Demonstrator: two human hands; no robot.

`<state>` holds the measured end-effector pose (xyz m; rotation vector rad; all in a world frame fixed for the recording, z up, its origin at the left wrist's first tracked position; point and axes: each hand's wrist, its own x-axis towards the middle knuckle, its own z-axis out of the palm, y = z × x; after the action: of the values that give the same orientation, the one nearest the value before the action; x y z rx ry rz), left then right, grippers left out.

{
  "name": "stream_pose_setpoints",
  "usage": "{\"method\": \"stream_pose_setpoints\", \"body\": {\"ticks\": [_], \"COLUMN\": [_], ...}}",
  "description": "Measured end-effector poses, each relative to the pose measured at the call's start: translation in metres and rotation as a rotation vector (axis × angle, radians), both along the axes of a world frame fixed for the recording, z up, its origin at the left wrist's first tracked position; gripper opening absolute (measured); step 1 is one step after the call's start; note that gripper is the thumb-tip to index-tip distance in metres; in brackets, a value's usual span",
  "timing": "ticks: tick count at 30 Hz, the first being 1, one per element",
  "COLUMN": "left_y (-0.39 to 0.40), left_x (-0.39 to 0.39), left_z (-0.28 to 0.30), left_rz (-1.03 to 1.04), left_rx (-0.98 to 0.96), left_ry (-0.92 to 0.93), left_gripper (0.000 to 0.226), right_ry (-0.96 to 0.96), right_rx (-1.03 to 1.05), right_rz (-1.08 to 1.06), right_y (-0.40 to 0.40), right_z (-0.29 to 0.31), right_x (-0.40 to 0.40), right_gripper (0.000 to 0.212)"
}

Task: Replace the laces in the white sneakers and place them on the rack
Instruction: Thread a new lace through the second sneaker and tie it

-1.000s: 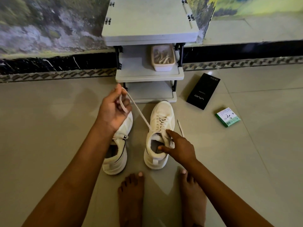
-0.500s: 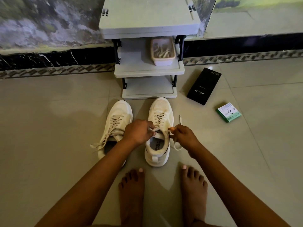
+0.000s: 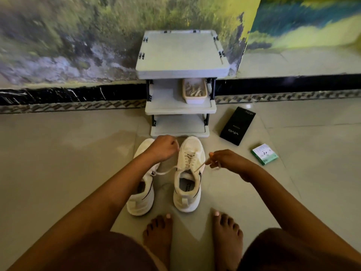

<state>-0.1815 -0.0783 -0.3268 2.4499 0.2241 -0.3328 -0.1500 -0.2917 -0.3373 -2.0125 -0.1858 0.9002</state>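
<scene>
Two white sneakers stand side by side on the floor (image 3: pixel 58 163), toes toward the rack (image 3: pixel 181 55) and just in front of its bottom shelf. The right sneaker (image 3: pixel 188 177) is laced; its lace (image 3: pixel 166 171) runs out from both sides of the top eyelets. The left hand (image 3: pixel 163 147), fingers curled, hovers over the left sneaker (image 3: pixel 140 200); whether it grips the left strand cannot be told. The right hand (image 3: pixel 224 160), just right of the right sneaker, pinches the right lace end. A tub (image 3: pixel 195 90) sits on the rack's middle shelf. A black box (image 3: pixel 237 126) and a green box (image 3: pixel 264 154) lie right of the rack.
</scene>
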Motion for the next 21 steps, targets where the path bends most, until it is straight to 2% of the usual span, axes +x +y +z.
{"method": "stream_pose_setpoints", "body": {"ticks": [2,6,14,17,21], "left_y": [0.000,-0.005,-0.015,-0.014,-0.013], "left_x": [0.004,0.010,0.013,0.015,0.015], "left_z": [0.020,0.065,0.155,0.175,0.186], "left_rz": [-0.021,0.063,0.146,0.167,0.195], "left_rx": [-0.015,-0.285,-0.549,-0.512,-0.423], "left_ry": [-0.016,-0.128,-0.386,-0.433,-0.433], "left_gripper": [0.027,0.023,0.011,0.010,0.010], "right_ry": [-0.081,-0.216,-0.162,-0.219,-0.394], "right_rx": [0.029,0.106,0.551,0.609,0.638], "right_rz": [-0.008,-0.024,-0.233,-0.245,-0.245], "right_y": [0.001,0.009,0.027,0.032,0.036], "right_z": [0.022,0.072,0.147,0.160,0.164], "right_x": [0.005,0.010,0.011,0.009,0.009], "right_gripper": [0.027,0.027,0.033,0.027,0.015]}}
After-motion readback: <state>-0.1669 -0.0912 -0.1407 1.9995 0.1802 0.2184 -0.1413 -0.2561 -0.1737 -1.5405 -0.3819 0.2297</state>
